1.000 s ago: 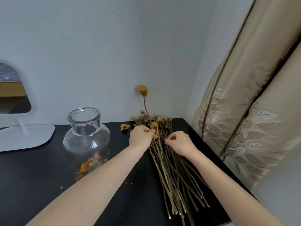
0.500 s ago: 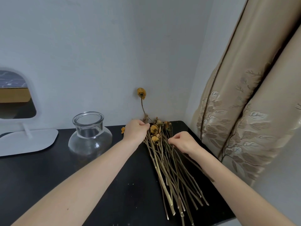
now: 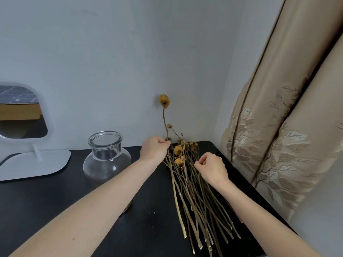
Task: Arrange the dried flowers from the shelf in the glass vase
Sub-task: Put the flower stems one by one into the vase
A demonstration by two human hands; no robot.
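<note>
1. Soft, even light fills my view; the wall (image 3: pixel 111 52) reads pale, with no hard shadows.
2. Small glints on the vase (image 3: pixel 106 154).
3. Wide-angle bending bows the curtain (image 3: pixel 278 127) at my right edge.

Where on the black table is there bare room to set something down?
Bare: table in front of mirror base and glass vase; the strip between vase and dried flowers, though the left arm crosses it. Crowded: the right side, left hand and right hand on the flowers.

The glass vase (image 3: pixel 106 156) stands on the shelf (image 3: pixel 55 210), left of the dried flowers (image 3: pixel 194 191) lying before me. The mirror (image 3: pixel 22 115) stands further left; the curtain (image 3: pixel 278 136) hangs on my right.
</note>
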